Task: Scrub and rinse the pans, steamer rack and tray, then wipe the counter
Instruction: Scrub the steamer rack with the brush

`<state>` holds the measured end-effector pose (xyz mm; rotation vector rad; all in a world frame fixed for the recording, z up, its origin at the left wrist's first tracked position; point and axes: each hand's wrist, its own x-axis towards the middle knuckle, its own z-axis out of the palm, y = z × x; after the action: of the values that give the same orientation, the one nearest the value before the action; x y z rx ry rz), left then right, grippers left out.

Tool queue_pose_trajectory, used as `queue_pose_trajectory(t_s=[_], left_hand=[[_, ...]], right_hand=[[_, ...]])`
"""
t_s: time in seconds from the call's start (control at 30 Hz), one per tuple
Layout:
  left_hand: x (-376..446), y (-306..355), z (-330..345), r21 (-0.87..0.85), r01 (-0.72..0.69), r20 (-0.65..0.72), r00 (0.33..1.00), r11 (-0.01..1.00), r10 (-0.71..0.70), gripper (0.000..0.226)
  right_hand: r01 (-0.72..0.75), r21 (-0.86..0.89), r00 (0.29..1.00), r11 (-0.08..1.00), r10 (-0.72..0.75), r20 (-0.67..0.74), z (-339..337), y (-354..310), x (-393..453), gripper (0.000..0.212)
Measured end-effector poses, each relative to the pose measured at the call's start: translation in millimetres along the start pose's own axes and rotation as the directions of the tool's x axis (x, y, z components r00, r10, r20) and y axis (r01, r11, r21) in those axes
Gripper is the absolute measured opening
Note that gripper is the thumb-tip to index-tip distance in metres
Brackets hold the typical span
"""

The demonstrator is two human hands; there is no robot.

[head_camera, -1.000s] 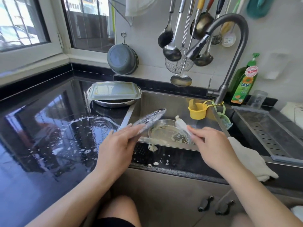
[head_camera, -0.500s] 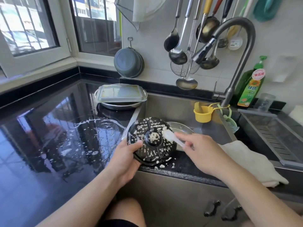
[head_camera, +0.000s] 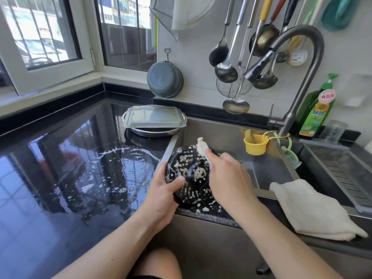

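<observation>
Black and round, the steamer rack (head_camera: 189,178) sits in your hands at the front edge of the sink (head_camera: 267,174), tilted up so its face looks at you. Your left hand (head_camera: 161,190) grips its rim at about 9 o'clock, thumb curled over the front and the other fingers hidden behind. Your right hand (head_camera: 227,178) has its fingers closed around a white scrubber (head_camera: 202,147), and the tip pokes out at the rack's 1 o'clock edge.

The rack looks stiff and light, with little holes and a round bump in the middle. It is covered in white soap spots, so it is likely slippery. Hold it by the rim, where your thumb can hook over, and keep it above the sink in case it slides.

At 3 o'clock a folded white cloth (head_camera: 314,212) lies over the sink's front edge. At 9 o'clock the shiny black counter (head_camera: 50,178) is wet, with foam splashes near the sink.

Farther back, at 11 o'clock, a tray (head_camera: 154,117) rests upside down on a metal pan (head_camera: 153,132). A yellow cup (head_camera: 254,144) hangs inside the sink at 1 o'clock, under the faucet (head_camera: 302,77). A green soap bottle (head_camera: 317,109) stands beside it. Ladles (head_camera: 226,71) hang on the wall, and a window (head_camera: 40,37) sits far left.
</observation>
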<state>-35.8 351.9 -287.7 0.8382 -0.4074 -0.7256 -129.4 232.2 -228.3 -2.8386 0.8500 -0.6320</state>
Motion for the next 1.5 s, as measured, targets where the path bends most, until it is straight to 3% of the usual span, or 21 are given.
queue_pose_trajectory(t_s=[0.1,0.23,0.37,0.53,0.67,0.8,0.97,1.1,1.23,1.37,1.5], left_hand=[[2,-1,-3,0.020,-0.035,0.023,0.999,0.999,0.034,0.045],[4,-3,-3,0.033,-0.066,0.045,0.997,0.997,0.064,0.045],[8,-6,-7,0.075,-0.106,0.025,0.994,0.992,0.104,0.053],[6,-5,-6,0.037,-0.098,0.029,0.995,0.994,0.097,0.050],[7,-5,-6,0.084,-0.113,0.022,0.994,0.990,0.111,0.046],[5,-4,-4,0.032,-0.094,0.052,0.994,0.995,0.093,0.043],[5,-1,-5,0.022,-0.076,0.026,0.997,0.997,0.075,0.030],[5,-2,-4,-0.062,-0.008,0.069,0.998,0.998,0.013,0.047],[6,1,-6,-0.084,0.008,0.072,0.997,0.996,-0.002,0.050],[8,-1,-7,-0.152,0.066,0.113,0.992,0.986,-0.049,0.064],[7,0,-5,-0.103,0.021,0.072,0.997,0.994,-0.014,0.059]], right_hand=[[0.113,0.076,0.993,0.991,-0.114,0.012,-4,-9,-4,0.052],[0.025,0.040,0.999,0.999,-0.024,-0.030,-11,-8,5,0.051],[0.219,0.122,0.972,0.968,-0.227,0.055,-6,-42,-16,0.057],[0.005,0.014,0.999,1.000,-0.005,-0.037,-5,-22,2,0.062],[0.276,0.066,0.956,0.959,-0.281,0.087,-3,-42,-21,0.061],[0.127,0.013,0.991,0.992,-0.127,-0.030,-4,-18,3,0.059],[0.383,0.027,0.917,0.923,-0.384,0.108,5,-22,-19,0.058],[0.279,0.009,0.960,0.960,-0.279,0.029,4,-6,1,0.061],[0.432,0.026,0.895,0.902,-0.432,0.111,10,-13,-21,0.056],[0.311,0.015,0.949,0.950,-0.312,0.041,10,0,-8,0.059],[0.368,0.084,0.921,0.926,-0.375,0.101,21,-17,-33,0.060]])
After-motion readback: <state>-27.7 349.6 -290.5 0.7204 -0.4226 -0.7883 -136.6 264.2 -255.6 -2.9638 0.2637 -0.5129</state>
